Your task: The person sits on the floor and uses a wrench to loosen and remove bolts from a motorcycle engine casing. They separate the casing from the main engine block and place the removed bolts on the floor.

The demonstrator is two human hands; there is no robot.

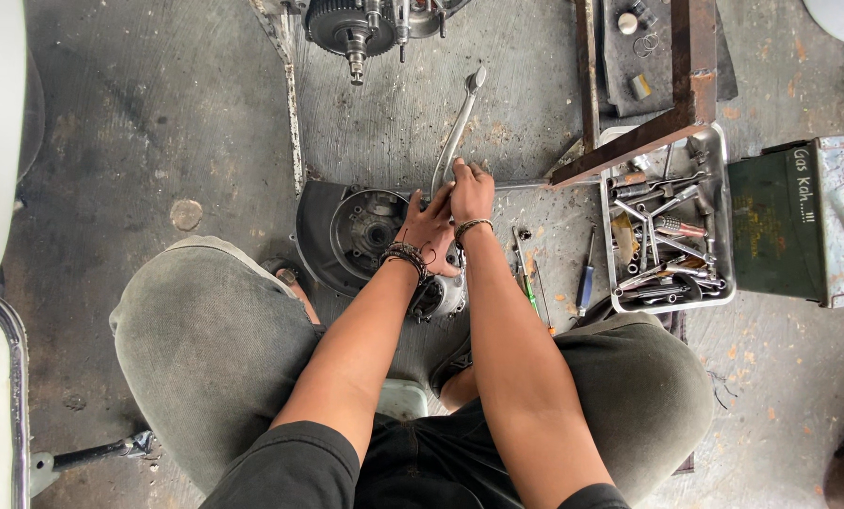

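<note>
I squat over a dark engine side cover [351,231] that lies on the concrete floor. My left hand [428,226] rests on the cover's right part, fingers bent against it. Just beside it, my right hand [472,191] grips the lower end of a long chrome lever [457,127] that rises from the cover toward the top of the view. Both wrists wear bracelets. The spot where the lever joins the cover is hidden under my hands.
A metal tray [719,226] full of several wrenches and sockets stands to the right, beside a green metal box [780,226]. Screwdrivers [584,278] lie on the floor near my right knee. An engine part with a gear [351,28] sits at the top; a rusty steel frame [690,66] lies upper right.
</note>
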